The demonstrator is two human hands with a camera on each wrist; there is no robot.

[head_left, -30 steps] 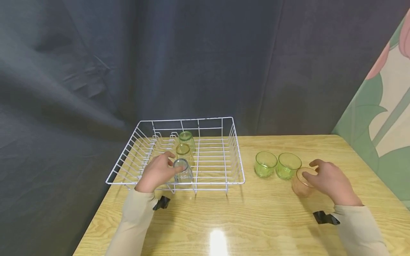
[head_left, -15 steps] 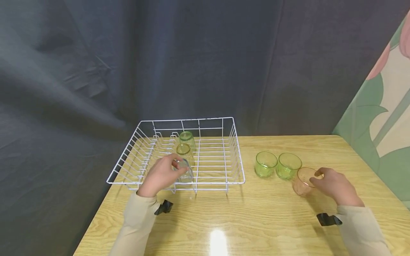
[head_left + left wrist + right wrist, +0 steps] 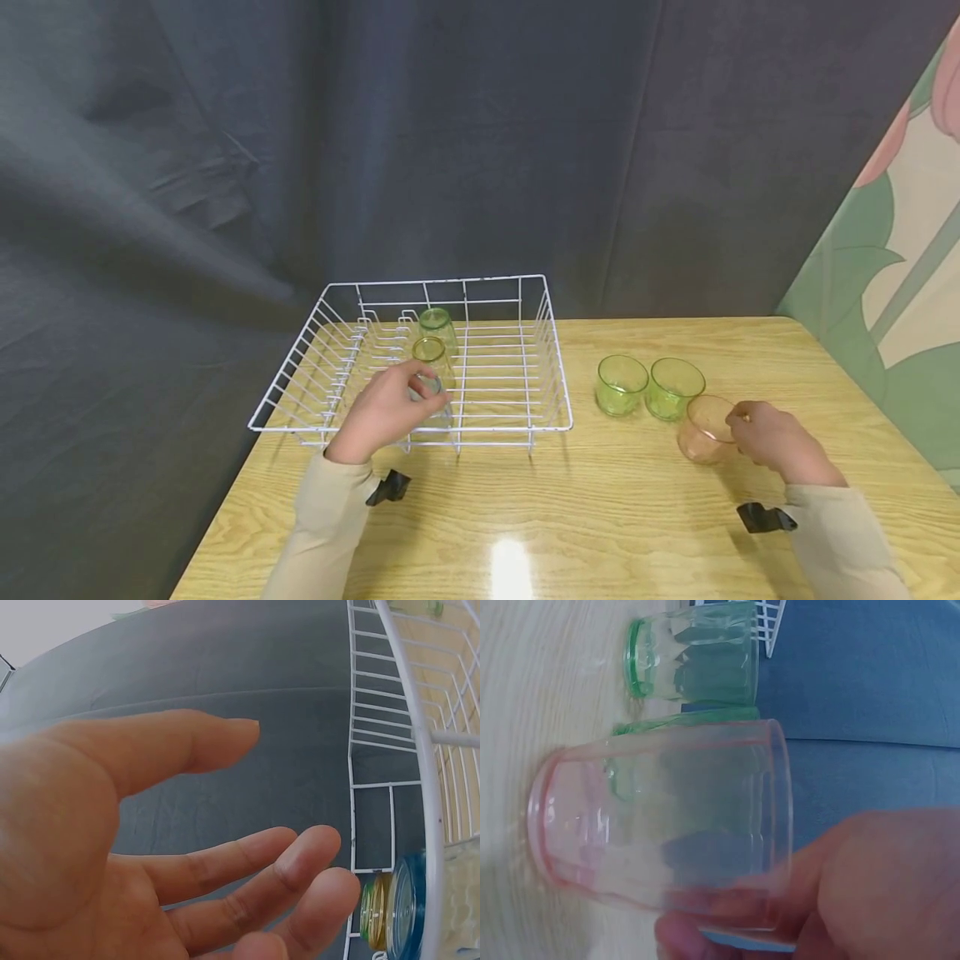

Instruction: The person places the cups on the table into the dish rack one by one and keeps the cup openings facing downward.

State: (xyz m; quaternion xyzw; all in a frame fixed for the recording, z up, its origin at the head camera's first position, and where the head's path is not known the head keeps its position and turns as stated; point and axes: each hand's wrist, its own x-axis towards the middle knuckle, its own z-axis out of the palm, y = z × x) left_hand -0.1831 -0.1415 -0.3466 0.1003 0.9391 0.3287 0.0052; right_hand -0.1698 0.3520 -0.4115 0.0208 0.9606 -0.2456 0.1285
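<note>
A pink-orange glass tumbler (image 3: 699,435) stands upright on the wooden table at the right. My right hand (image 3: 780,442) pinches its near right rim, with the thumb against the wall in the right wrist view. My left hand (image 3: 381,412) hovers over the front of a white wire dish rack (image 3: 487,431), fingers and thumb apart with nothing between them. Below it, partly hidden, a blue-tinted glass (image 3: 409,907) sits upside down in the rack. Behind that come an upturned yellow glass (image 3: 431,352) and an upturned green glass (image 3: 437,325), in a row.
Two light green glasses, one to the left (image 3: 622,387) and one to the right (image 3: 673,390), stand upright beside the pink one. A dark curtain (image 3: 480,150) hangs behind the table (image 3: 600,500). A flowered panel (image 3: 900,275) borders the right side.
My right hand has come down and its fingers have closed on the pink glass's rim; that glass has shifted slightly left. My left hand has drifted a little right over the blue glass.
</note>
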